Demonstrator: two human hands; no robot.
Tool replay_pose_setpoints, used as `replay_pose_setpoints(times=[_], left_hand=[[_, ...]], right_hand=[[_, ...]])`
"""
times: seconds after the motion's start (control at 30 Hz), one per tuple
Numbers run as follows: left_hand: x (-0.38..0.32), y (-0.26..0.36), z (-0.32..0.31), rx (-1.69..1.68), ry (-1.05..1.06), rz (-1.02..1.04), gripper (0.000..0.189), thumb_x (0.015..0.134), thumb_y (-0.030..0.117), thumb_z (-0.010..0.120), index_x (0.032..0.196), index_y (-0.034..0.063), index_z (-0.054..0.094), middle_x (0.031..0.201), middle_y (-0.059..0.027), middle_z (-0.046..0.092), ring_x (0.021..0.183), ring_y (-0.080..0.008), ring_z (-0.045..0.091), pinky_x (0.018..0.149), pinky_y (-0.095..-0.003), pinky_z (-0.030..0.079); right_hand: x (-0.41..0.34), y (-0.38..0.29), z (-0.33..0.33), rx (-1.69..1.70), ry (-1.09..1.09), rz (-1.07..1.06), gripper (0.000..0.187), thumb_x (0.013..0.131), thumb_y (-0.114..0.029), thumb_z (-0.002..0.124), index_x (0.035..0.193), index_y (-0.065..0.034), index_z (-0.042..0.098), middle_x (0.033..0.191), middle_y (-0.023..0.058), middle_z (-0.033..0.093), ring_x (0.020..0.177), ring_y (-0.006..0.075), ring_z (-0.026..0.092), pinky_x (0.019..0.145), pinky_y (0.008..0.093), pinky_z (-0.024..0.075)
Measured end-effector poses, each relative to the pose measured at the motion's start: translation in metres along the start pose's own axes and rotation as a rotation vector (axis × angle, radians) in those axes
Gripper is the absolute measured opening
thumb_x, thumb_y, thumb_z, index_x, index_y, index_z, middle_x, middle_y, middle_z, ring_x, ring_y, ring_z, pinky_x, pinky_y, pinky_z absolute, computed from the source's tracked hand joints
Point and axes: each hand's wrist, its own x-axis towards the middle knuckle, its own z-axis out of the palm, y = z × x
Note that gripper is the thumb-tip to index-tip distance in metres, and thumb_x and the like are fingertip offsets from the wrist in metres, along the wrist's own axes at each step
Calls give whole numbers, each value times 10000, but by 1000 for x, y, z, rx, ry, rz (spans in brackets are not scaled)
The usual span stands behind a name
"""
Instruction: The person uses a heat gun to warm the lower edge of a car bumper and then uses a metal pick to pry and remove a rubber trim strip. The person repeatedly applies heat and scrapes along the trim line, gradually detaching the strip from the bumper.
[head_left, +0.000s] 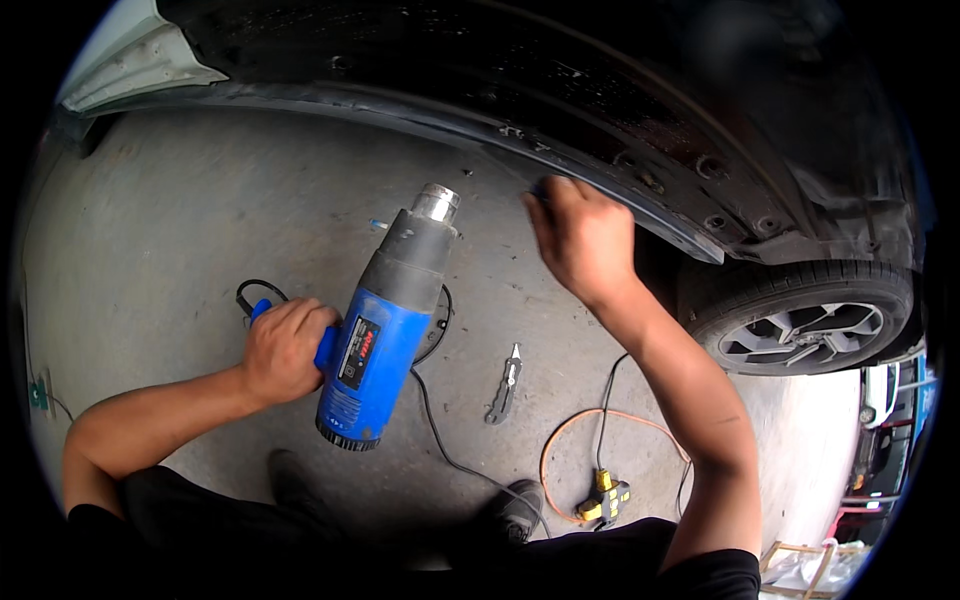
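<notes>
My left hand (289, 349) grips the handle of a blue heat gun (386, 337). Its bare metal nozzle points up and slightly right in the view, away from my body. My right hand (585, 232) is curled beside the lower edge of a car's side sill (517, 146). A small dark-blue patch shows by its blurred fingertips, and I cannot tell whether they hold something or touch the sill. Dark bodywork with scuffs and several holes (709, 166) lies above that edge. Between my arms, a utility knife (506, 390) rests on the floor, its blade tip out.
A power cord (439, 442) runs from the heat gun across my right shoe (517, 510). On the concrete floor (187, 195) lies a yellow-and-black multi-outlet block (607, 499) with an orange cable (551, 450). The car's wheel (802, 322) is at right, near a wooden-framed crate (814, 570).
</notes>
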Motion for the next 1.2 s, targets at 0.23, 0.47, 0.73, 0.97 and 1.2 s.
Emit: replay_pose_setpoints(times=[0.23,0.47,0.73,0.97,1.2], left_hand=[[-2,-1,7,-13,-4,-26,307,639,5,692,918,31,569,822,-131,590,744,-342,619,635,-425,483],[-2,-3,9,-32,29,-28,301,644,2,692,916,26,565,832,-139,596,751,-342,625,634,-427,489],[-2,-4,7,-20,24,-18,302,643,2,692,915,28,564,826,-137,588,741,-341,619,634,-429,488],[-8,-13,11,-29,9,-37,312,642,8,693,926,23,563,835,-140,589,745,-343,616,652,-432,492],[-3,-7,8,-45,2,-26,309,650,8,693,932,21,569,845,-147,597,754,-344,623,658,-431,494]], right_hand=[[-3,19,-3,-50,73,49,249,888,-193,702,773,-31,552,675,150,596,570,358,615,501,437,503],[3,12,9,-47,66,57,254,888,-194,696,765,-34,540,671,144,597,586,352,626,511,441,512],[19,-12,26,16,-7,0,248,887,-224,690,781,-38,566,721,150,630,615,353,648,541,434,538],[-2,16,2,-70,41,52,223,886,-185,708,800,-24,579,694,152,611,564,367,622,490,437,515],[6,11,6,-63,62,84,263,899,-207,693,771,-26,552,672,156,604,567,374,616,504,445,510]])
